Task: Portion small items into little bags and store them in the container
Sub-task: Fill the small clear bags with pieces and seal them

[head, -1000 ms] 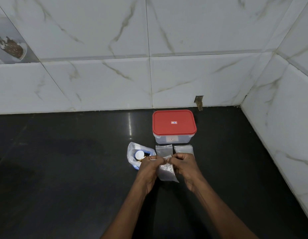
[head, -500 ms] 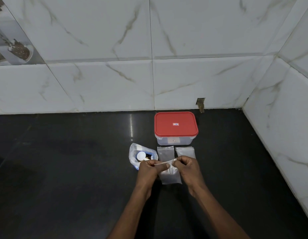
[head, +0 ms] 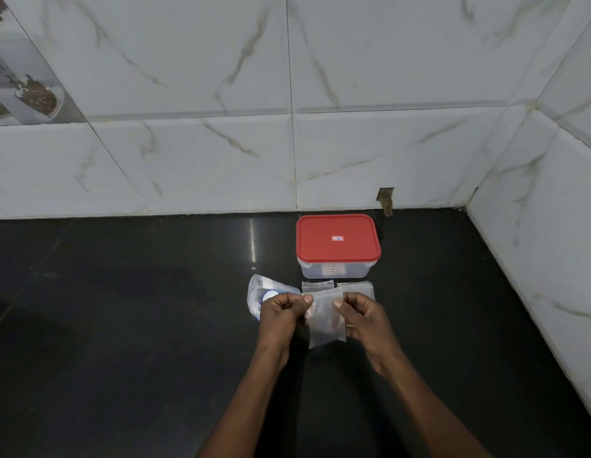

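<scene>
Left hand [head: 281, 314] and right hand [head: 362, 317] each grip a top corner of the small clear plastic bag [head: 325, 320], stretched between them above the black worktop [head: 122, 325].

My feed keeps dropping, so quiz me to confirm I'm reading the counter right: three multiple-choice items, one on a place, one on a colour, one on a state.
1. Where do the two spare small clear bags lie?
A. On top of the lid
B. On the counter just in front of the container
C. Against the right wall

2. What colour is the container's lid?
A. Red
B. Blue
C. Clear

3. What state is the container in?
A. Lid off
B. Tipped on its side
C. Lid on, upright

Answers:
1 B: the spare bags lie flat between the container and the hands.
2 A: the lid is red.
3 C: the lid sits flush on the container, while the left hand and right hand pinch the top of a small clear bag.
</scene>
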